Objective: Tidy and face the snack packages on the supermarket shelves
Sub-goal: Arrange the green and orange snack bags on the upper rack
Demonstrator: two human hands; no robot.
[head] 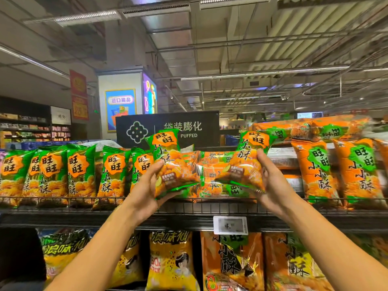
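Note:
My left hand (147, 185) grips a green-and-orange snack bag (168, 160) upright by its lower edge, just above the top shelf's wire rail (63, 199). Another bag of the same kind (248, 158) is held by my right hand (270, 181), fingers curled round its right side. Between the two held bags, several same-brand bags (212, 173) lie flat on the shelf. To the left a row of green bags (50, 173) stands upright, facing out. Orange bags (357, 171) stand on the right.
A black "PUFFED" sign (189, 131) rises behind the shelf. More orange bags (304, 128) lie stacked at the upper right. A price tag (230, 225) is clipped to the shelf edge. Yellow and orange bags (170, 261) fill the shelf below.

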